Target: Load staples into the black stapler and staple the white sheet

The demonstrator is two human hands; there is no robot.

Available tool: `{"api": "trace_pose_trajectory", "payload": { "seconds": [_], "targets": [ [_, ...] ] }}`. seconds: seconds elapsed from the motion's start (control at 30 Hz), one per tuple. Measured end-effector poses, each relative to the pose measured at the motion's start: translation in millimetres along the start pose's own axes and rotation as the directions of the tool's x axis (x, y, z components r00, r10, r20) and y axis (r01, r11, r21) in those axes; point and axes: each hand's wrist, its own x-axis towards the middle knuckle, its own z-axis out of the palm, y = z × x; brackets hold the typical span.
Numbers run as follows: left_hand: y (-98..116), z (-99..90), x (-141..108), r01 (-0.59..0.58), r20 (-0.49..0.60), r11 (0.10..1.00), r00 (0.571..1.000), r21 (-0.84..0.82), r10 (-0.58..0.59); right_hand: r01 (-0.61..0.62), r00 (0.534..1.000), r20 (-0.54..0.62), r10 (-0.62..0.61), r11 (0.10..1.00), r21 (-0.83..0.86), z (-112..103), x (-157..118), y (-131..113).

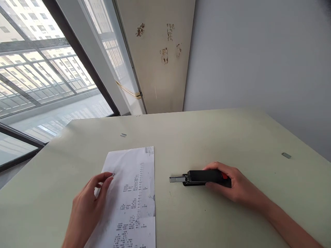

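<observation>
On the table, my right hand (232, 181) is wrapped round the rear of a black stapler (199, 176) with a red patch near its back end. A silver metal magazine tray (177, 179) sticks out of the stapler's front, pointing left. Above the printed paper sheets (137, 206), my left hand (91, 196) pinches a small greyish piece (113, 174) between thumb and forefinger. It looks like a short strip of staples, mostly hidden by the fingertips. The paper lies flat, left of the stapler and apart from it.
One short grey staple strip (123, 135) lies beyond the paper, and another strip (286, 155) lies at the far right of the pale table (207, 134). A grey wall (258, 62) borders the table on the right; a glass window (46, 69) is at the left.
</observation>
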Motion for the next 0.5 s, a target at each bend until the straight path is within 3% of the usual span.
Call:
{"api": "trace_pose_trajectory", "payload": {
  "seconds": [0.07, 0.2, 0.3, 0.5],
  "targets": [
    [12.6, 3.9, -1.3, 0.035, 0.044, 0.99, 0.999, -0.137, -0.029, 0.004, 1.0, 0.002, -0.004, 1.0, -0.004, -0.6, 0.3, -0.1],
    [43.7, 13.5, -3.4, 0.028, 0.134, 0.936, 0.991, -0.352, 0.021, 0.011, 1.0, 0.006, -0.011, 1.0, -0.004, -1.0, 0.6, 1.2],
    [67.2, 18.1, -5.4, 0.014, 0.191, 0.911, 0.979, -0.413, 0.072, 0.01, 1.0, 0.007, -0.01, 1.0, 0.009, -0.3, 0.7, 1.9],
    [97.6, 26.9, -10.2, -0.141, 0.166, 0.884, 0.958, -0.446, 0.236, 0.002, 1.0, 0.021, -0.002, 1.0, 0.011, -0.5, 1.2, 2.8]
  ]
}}
